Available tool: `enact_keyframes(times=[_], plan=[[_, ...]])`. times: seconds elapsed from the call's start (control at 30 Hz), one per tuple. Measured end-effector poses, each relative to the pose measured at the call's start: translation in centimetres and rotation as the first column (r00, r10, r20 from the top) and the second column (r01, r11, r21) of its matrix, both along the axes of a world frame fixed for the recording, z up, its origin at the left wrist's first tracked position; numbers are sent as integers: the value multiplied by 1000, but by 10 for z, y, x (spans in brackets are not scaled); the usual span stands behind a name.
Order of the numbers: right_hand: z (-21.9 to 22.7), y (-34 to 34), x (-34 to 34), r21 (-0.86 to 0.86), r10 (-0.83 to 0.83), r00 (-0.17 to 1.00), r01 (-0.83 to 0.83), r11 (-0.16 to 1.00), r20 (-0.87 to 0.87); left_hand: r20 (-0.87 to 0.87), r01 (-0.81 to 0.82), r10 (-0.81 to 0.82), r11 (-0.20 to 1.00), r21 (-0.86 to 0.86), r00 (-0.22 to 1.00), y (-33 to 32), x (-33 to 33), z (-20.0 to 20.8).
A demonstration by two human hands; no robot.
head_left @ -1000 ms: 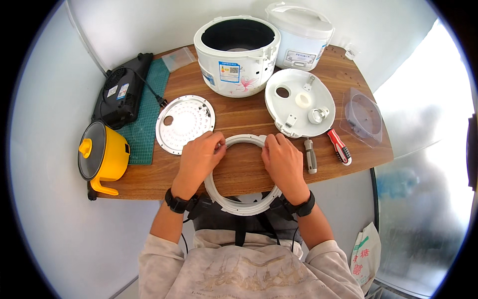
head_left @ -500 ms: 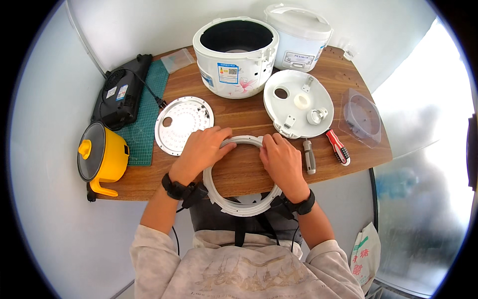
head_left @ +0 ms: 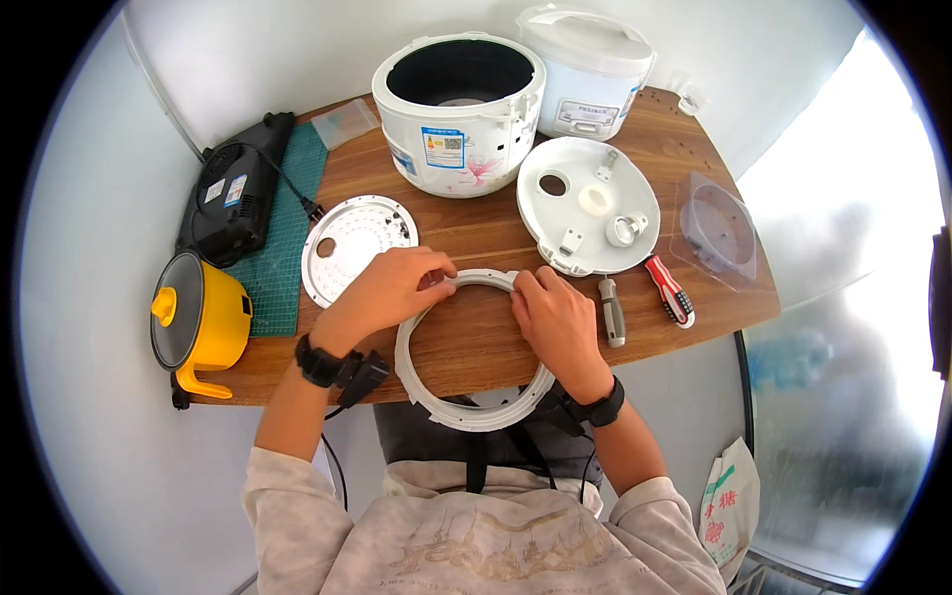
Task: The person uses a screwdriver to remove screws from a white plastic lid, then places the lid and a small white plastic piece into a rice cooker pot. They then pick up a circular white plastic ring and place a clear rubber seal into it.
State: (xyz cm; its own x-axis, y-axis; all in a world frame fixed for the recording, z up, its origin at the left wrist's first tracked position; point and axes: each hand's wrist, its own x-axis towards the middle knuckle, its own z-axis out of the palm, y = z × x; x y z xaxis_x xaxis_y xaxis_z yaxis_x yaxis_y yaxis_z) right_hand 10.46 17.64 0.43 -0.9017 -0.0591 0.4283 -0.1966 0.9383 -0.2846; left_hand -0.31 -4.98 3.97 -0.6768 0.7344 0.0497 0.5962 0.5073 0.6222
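Note:
I have a white plastic ring (head_left: 419, 390) in front of me, with its near side hanging past the table's front edge. My right hand (head_left: 551, 315) grips its upper right rim, fingers curled over the edge. At the upper left rim is my left hand (head_left: 392, 287), thumb and fingers closed around the edge; the exact contact is partly hidden. Behind that hand lies a perforated metal disc (head_left: 347, 238) with small dark bits on it. A white rice cooker lid (head_left: 555, 218) lies farther right, showing fittings and a round hole.
A rice cooker body (head_left: 426, 129) and another rice cooker (head_left: 585, 84) stand at the back. Near my right hand lie a grey-handled tool (head_left: 613, 315), a red-handled screwdriver (head_left: 671, 293) and a clear plastic tray (head_left: 716, 233). Leftward are a yellow pot (head_left: 218, 317), black appliance (head_left: 243, 188) and green mat (head_left: 281, 283).
My left hand and forearm have shifted left, with the wrist moving outward. The ring has slid very slightly left, and my right hand stays on its rim.

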Motion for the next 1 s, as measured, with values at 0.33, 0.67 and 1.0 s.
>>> enact_keyframes(times=[0.33,0.67,1.0], plan=[[-2,2,-1,-9,-12,1000,12,1000,-7,165,-242,259,963,-116,952,-31,44,21],[0,0,1,0,-3,1000,3,1000,0,191,-384,385,922,-48,903,-37,77,-2],[-3,2,2,-29,9,1000,-9,1000,-9,-28,-472,473,870,-141,881,-25,70,-11]])
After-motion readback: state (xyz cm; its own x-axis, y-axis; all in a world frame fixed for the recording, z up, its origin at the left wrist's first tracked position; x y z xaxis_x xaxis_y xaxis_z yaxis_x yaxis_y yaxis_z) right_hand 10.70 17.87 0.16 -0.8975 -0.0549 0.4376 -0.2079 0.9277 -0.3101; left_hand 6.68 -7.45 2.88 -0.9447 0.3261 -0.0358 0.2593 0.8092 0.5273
